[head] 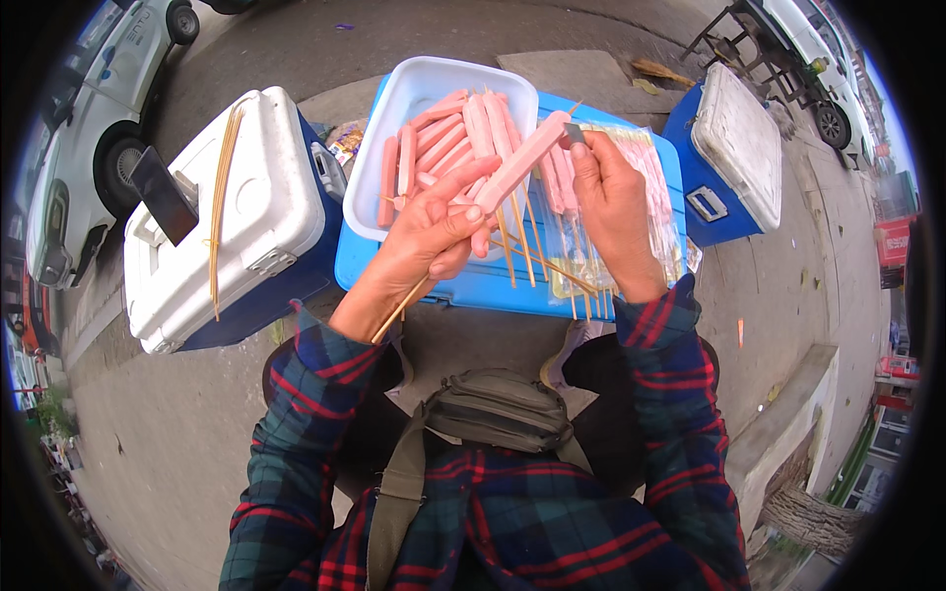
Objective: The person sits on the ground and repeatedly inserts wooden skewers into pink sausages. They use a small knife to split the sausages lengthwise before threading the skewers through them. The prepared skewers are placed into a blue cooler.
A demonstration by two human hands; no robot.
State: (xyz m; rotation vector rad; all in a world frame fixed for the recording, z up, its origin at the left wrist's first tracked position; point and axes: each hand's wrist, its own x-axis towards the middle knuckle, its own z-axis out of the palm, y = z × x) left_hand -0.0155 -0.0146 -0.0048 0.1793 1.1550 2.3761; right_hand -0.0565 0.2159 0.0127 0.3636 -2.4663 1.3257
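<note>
My left hand (443, 233) grips a pink sausage (523, 164) on a wooden skewer, its lower end at my fingers and the stick running back beneath my wrist. Between thumb and forefinger my right hand (610, 196) pinches a small dark metal blade (572, 134), which is at the sausage's upper end. Behind my left hand, a white plastic tub (356, 159) holds many pink sausages, several of them on skewers. To the right, skewered sausages (556, 181) lie on clear plastic packaging, partly hidden by my right hand. Tub and packaging rest on a blue plastic lid (451, 294).
On the left, a blue and white cooler (284, 214) bears a bundle of wooden skewers (224, 214) and a propped phone (164, 196). Another cooler (739, 148) stands at the right. Parked white vehicles are beyond both. A waist bag (499, 410) hangs at my lap.
</note>
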